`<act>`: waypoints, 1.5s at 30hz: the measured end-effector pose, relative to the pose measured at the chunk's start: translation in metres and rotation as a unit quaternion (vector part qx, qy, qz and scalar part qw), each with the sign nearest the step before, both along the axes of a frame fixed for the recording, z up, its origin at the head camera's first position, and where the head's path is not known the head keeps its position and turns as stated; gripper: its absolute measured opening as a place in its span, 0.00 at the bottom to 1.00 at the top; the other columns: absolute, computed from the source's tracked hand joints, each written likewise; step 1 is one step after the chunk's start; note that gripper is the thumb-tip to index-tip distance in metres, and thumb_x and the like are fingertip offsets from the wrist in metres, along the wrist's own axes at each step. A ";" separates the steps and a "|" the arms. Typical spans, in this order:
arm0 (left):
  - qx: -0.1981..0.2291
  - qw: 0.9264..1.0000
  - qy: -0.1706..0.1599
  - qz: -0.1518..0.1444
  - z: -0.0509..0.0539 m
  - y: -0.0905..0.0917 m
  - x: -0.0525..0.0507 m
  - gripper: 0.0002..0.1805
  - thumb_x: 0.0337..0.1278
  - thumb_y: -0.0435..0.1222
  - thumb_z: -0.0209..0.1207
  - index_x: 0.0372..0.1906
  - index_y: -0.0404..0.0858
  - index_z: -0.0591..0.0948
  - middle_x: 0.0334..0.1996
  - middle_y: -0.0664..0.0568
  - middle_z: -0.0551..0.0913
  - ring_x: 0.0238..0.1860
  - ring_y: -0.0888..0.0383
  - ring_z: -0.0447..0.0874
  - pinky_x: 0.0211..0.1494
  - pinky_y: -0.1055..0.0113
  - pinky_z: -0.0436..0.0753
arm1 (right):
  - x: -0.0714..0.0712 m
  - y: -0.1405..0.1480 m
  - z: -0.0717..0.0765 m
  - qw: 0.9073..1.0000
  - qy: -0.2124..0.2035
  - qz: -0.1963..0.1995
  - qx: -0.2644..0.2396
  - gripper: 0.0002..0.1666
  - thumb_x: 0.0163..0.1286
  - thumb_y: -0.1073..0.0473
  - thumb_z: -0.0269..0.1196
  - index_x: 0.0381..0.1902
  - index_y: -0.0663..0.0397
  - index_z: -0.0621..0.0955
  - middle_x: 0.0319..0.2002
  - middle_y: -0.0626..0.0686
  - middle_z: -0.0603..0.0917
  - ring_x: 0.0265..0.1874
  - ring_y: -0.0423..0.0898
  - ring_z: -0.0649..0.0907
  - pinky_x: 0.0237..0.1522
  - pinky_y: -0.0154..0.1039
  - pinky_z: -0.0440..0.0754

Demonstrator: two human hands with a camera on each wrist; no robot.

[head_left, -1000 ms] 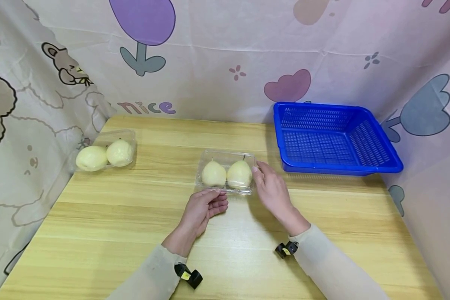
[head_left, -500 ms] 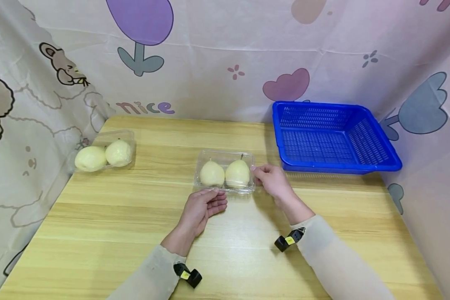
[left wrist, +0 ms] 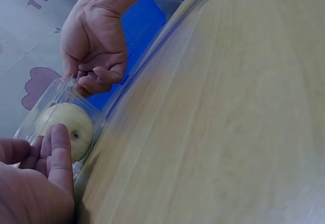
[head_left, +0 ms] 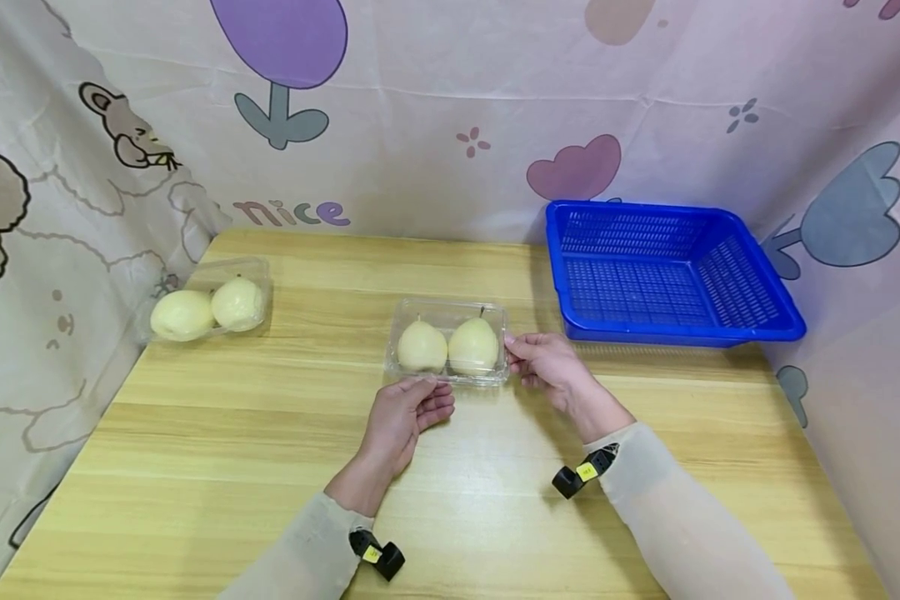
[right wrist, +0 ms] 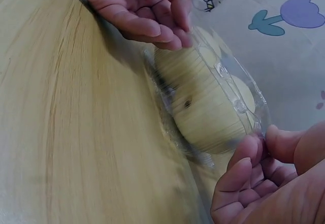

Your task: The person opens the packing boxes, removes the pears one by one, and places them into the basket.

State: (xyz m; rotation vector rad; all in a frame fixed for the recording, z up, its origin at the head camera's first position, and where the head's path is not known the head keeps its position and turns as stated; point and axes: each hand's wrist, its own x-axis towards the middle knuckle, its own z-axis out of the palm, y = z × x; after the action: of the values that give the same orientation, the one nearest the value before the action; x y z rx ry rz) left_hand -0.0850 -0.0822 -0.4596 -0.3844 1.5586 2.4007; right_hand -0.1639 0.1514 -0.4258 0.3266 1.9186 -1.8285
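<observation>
A clear plastic clamshell box (head_left: 450,310) with two pale yellow pears (head_left: 422,347) lies on the table, its lid down. My right hand (head_left: 551,371) pinches the box's right edge between thumb and fingers, as the right wrist view confirms. At the front edge, my left hand (head_left: 399,421) holds the rim with its thumb and bent fingers; the exact contact is partly hidden. In the left wrist view a pear (left wrist: 68,122) shows through the plastic beside the left fingers (left wrist: 60,150).
Another clear plastic box (head_left: 228,268) with two pears (head_left: 182,315) sits at the table's left edge. A blue slotted basket (head_left: 682,337) stands at the back right. Printed curtains (head_left: 435,108) hang behind the wooden table (head_left: 195,467) and along both sides.
My right hand has shifted from lying along the box's right side to pinching its right edge, the wrist moving slightly outward. The left hand and box stay almost where they were.
</observation>
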 end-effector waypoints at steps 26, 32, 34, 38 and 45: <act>-0.020 0.999 -0.025 -0.044 0.000 0.019 -0.009 0.14 0.76 0.32 0.60 0.52 0.22 0.84 0.37 0.45 0.89 0.34 0.58 0.91 0.45 0.66 0.92 | 0.003 -0.002 0.000 1.000 -0.016 0.019 -0.018 0.14 0.80 0.55 0.63 0.49 0.62 0.85 0.30 0.47 0.88 0.28 0.40 0.85 0.29 0.31 0.81; -0.030 0.998 -0.007 -0.046 -0.002 0.019 -0.008 0.15 0.75 0.30 0.60 0.52 0.19 0.83 0.36 0.44 0.89 0.35 0.58 0.91 0.45 0.67 0.92 | 0.001 0.000 0.001 0.999 -0.032 0.028 -0.026 0.11 0.80 0.56 0.62 0.39 0.56 0.86 0.28 0.47 0.87 0.27 0.41 0.85 0.30 0.31 0.80; -0.036 0.998 0.000 -0.049 -0.002 0.019 -0.007 0.15 0.75 0.30 0.60 0.52 0.19 0.83 0.36 0.43 0.89 0.35 0.58 0.91 0.45 0.67 0.92 | 0.001 0.000 0.002 0.999 -0.036 0.032 -0.026 0.12 0.80 0.56 0.62 0.37 0.55 0.86 0.27 0.47 0.87 0.27 0.41 0.84 0.29 0.31 0.80; -0.047 0.997 0.014 -0.051 -0.003 0.020 -0.007 0.15 0.74 0.30 0.61 0.51 0.18 0.84 0.38 0.39 0.90 0.35 0.57 0.92 0.45 0.67 0.92 | -0.002 0.001 0.006 0.998 -0.043 0.041 -0.028 0.12 0.80 0.56 0.61 0.37 0.56 0.85 0.25 0.47 0.86 0.25 0.41 0.84 0.28 0.31 0.80; -0.054 0.998 0.018 -0.042 -0.005 0.023 -0.009 0.14 0.74 0.28 0.60 0.51 0.18 0.84 0.38 0.38 0.90 0.35 0.57 0.91 0.44 0.68 0.92 | -0.008 0.005 0.007 0.996 -0.058 0.064 -0.036 0.13 0.81 0.57 0.60 0.39 0.60 0.85 0.26 0.49 0.88 0.25 0.41 0.86 0.29 0.31 0.83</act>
State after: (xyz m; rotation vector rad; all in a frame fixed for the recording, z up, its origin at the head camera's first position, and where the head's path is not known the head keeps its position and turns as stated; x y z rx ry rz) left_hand -0.0941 -0.0594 -0.4646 -0.2919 1.6885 2.2788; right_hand -0.1723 0.1562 -0.4184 0.2730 1.7506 -1.7521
